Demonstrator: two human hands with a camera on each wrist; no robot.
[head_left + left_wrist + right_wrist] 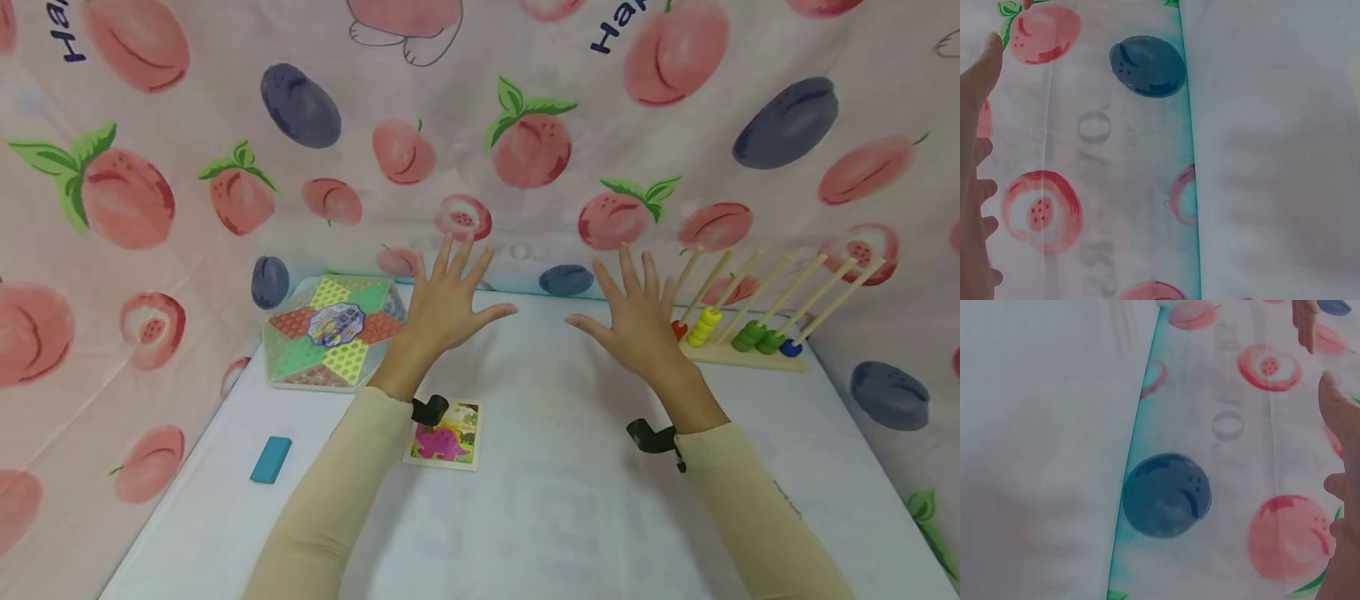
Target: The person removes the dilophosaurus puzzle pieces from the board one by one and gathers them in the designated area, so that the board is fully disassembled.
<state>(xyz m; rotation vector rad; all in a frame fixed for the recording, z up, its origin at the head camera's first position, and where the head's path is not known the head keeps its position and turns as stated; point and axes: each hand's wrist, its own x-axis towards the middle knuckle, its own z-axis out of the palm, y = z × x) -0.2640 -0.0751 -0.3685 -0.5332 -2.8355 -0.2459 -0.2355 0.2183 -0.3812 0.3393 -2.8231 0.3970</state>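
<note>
Your left hand [447, 310] and right hand [637, 327] are empty, fingers spread; far left, the game board [336, 325] seems light and stiff, best held by its edge; far right, the bead rack [748, 337] has thin rods, likely fragile; grip its base.

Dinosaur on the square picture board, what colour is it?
Magenta pink; the dinosaur shows best in the head view.
</note>
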